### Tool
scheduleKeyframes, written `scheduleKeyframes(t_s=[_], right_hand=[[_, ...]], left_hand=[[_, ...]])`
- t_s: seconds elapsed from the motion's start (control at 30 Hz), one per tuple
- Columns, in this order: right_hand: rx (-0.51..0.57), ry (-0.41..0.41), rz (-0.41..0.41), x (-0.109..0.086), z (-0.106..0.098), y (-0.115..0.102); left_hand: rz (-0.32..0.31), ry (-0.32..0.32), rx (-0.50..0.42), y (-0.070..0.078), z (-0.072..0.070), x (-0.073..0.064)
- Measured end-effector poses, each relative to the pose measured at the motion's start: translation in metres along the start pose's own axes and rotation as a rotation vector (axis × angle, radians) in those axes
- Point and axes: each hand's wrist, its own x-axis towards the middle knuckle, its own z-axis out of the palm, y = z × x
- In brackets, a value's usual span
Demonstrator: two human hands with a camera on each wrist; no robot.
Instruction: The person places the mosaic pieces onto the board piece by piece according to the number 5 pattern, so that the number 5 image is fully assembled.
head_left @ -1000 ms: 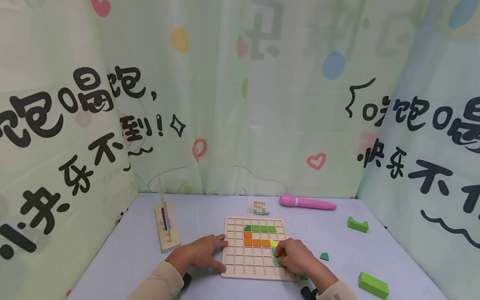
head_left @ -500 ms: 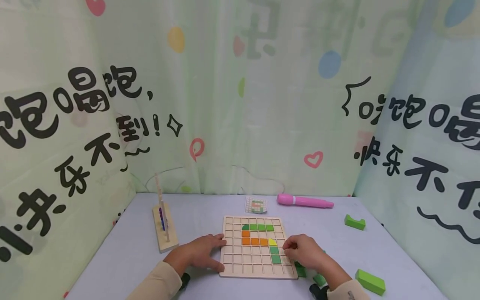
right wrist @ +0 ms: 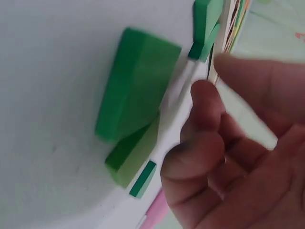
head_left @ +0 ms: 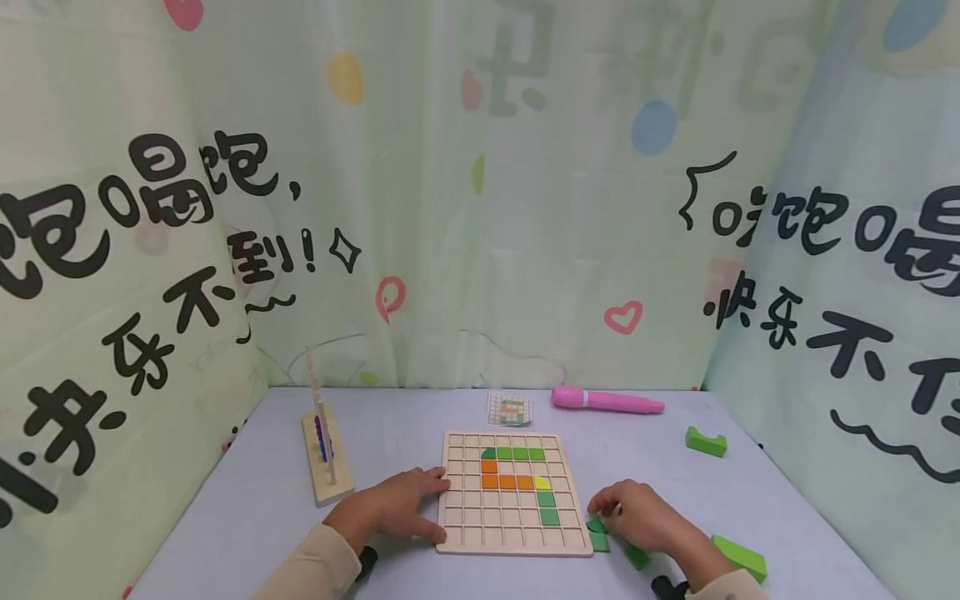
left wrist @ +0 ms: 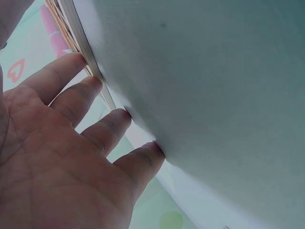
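Note:
A pale wooden grid board (head_left: 487,537) lies in the middle of the table. On it are a row of green squares (head_left: 521,454), several orange squares (head_left: 507,482), a yellow piece (head_left: 542,482) and two darker green squares (head_left: 550,517). My left hand (head_left: 397,504) rests at the board's left side, fingertips touching its edge. Off the lower right corner, my right hand (head_left: 637,512) hovers over loose green pieces (head_left: 600,542), thumb and forefinger apart and holding nothing. The right wrist view has a green block (right wrist: 138,86) beside those fingers, with more green pieces around it.
A small printed grid card (head_left: 510,410) and a pink pen-shaped stick (head_left: 609,402) lie behind the board. To the left stands a wooden frame with beads (head_left: 327,458). On the right are a light green notched block (head_left: 706,442) and a light green rectangular block (head_left: 741,557).
My right hand has left the green squares on the board and moved right and toward me, over the loose green pieces. The left hand stays at the board's edge.

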Motion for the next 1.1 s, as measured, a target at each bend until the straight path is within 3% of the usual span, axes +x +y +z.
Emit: scheduleKeyframes(t_s=[0.17, 0.5, 0.87, 1.1], right_hand=[[-0.048, -0.038, -0.027, -0.0017, 0.0023, 0.0011], [-0.103, 0.003, -0.02, -0.0017, 0.0059, 0.0012], [-0.074, 0.02, -0.061, -0.0053, 0.0063, 0.0008], [-0.002, 0.005, -0.087, -0.0066, 0.0046, 0.0025]], left_hand=[[-0.005, -0.004, 0.0, -0.0011, 0.0016, 0.0022], [-0.009, 0.0, -0.007, -0.0011, 0.0023, 0.0022], [-0.004, -0.007, -0.003, -0.0016, 0.0008, 0.0015], [-0.007, -0.005, -0.014, -0.0008, 0.0009, 0.0014]])
